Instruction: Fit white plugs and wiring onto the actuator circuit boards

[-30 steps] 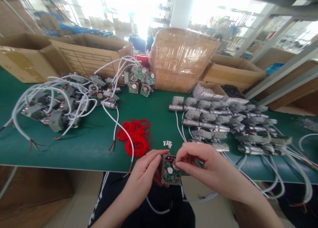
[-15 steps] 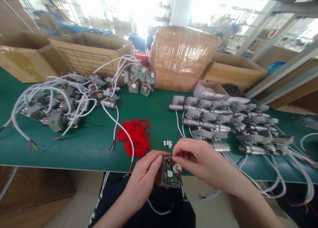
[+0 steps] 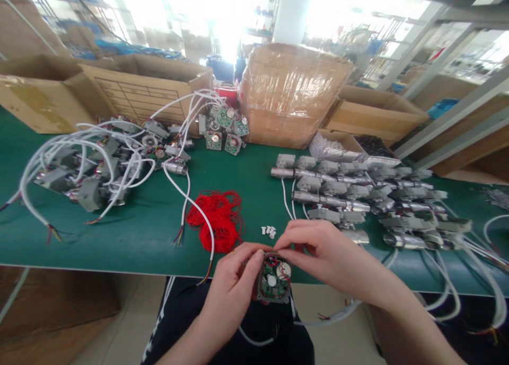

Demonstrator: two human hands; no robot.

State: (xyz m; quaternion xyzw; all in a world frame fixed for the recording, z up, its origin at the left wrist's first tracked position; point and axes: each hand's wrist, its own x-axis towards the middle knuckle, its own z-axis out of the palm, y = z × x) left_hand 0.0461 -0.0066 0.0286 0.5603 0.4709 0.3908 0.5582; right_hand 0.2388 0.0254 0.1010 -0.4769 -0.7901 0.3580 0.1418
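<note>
left hand (image 3: 234, 281) holding housing (image 3: 275, 300), right hand (image 3: 314, 248) beside

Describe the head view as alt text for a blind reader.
The left hand holds an open grey housing with a green circuit board inside, the right hand at its far edge, by a green table. The table bears red wires, small white parts, piled cabled units on the left and rows of metal units on the right, with boxes behind.

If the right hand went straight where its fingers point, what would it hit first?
The right hand would probably meet the left hand first, by the upper edge of the grey housing; depth is unclear.
</note>
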